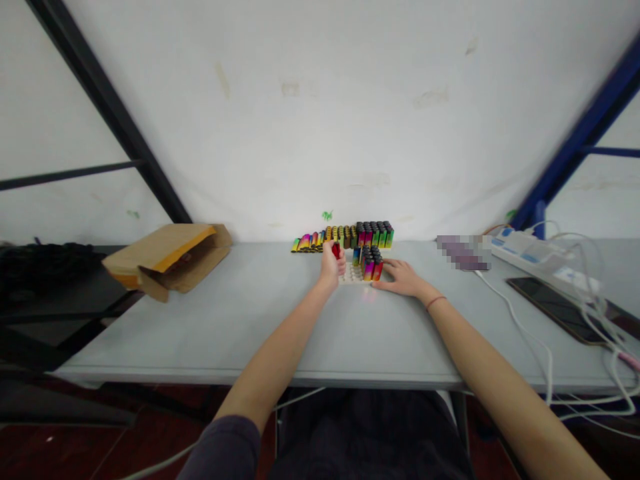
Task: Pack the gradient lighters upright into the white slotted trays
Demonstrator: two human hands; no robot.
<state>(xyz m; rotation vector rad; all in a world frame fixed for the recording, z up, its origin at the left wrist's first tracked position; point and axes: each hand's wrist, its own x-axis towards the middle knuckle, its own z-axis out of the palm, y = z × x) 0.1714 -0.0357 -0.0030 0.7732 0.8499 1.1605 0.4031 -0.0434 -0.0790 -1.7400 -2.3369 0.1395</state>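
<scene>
My left hand point(331, 267) is closed with the thumb up, wrapped round a small red cylinder point(337, 251) whose top shows above the fist. It is at the left end of a white tray with holes point(353, 275). At the tray's right end stand several upright cylinders with black caps point(372, 267), shiny pink, purple and red. My right hand point(401, 279) lies on the table against this end, fingers stretched out and apart, thumb near the tray's front corner. Whether it touches the tray is hard to tell.
Behind the tray stand a block of black-capped cylinders point(375, 235) and yellow-topped ones point(341, 235); more coloured ones point(307, 242) lie to their left. An open cardboard box point(165, 257) is at left. At right are a power strip point(543, 260), a phone point(555, 309) and loose white cables point(520, 323).
</scene>
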